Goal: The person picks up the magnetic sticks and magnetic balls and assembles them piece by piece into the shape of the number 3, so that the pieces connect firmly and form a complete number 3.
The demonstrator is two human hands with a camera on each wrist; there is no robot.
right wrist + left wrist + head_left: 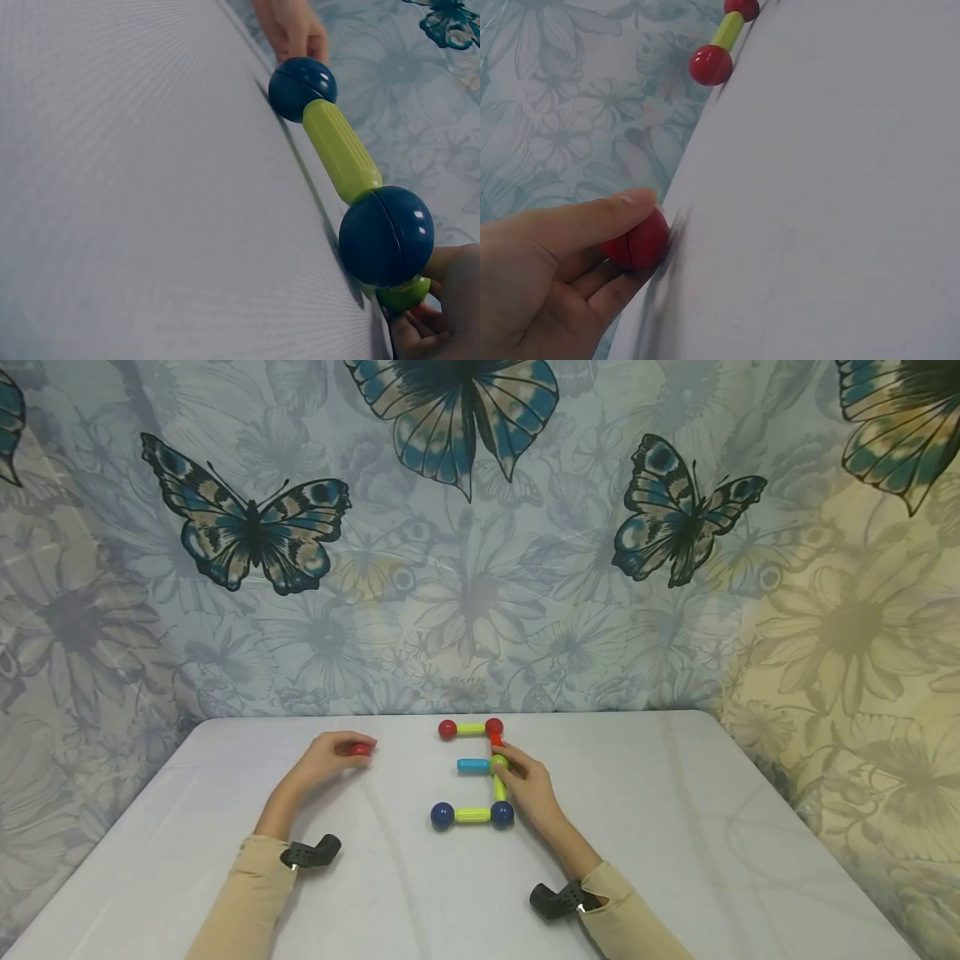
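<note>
My left hand [324,760] pinches a red ball [639,244] between thumb and fingers, low over the table and left of a figure built from balls and rods. On the figure's right side, my right hand [534,787] grips a green ball [498,763]. A light-blue rod [472,766] points left from that ball, its other end bare. Above, a red rod [497,740] leads to a red ball [493,727], a yellow-green rod [471,729] and another red ball [447,729]. Below, a yellow-green rod [500,790] meets two dark blue balls [387,236] joined by a ribbed yellow-green rod [339,150].
The figure lies flat on a white-covered table [675,827], near its back edge. Behind stands a cloth backdrop [480,610] with butterflies and flowers. Each wrist wears a black camera mount, the left one [311,853] and the right one [558,900].
</note>
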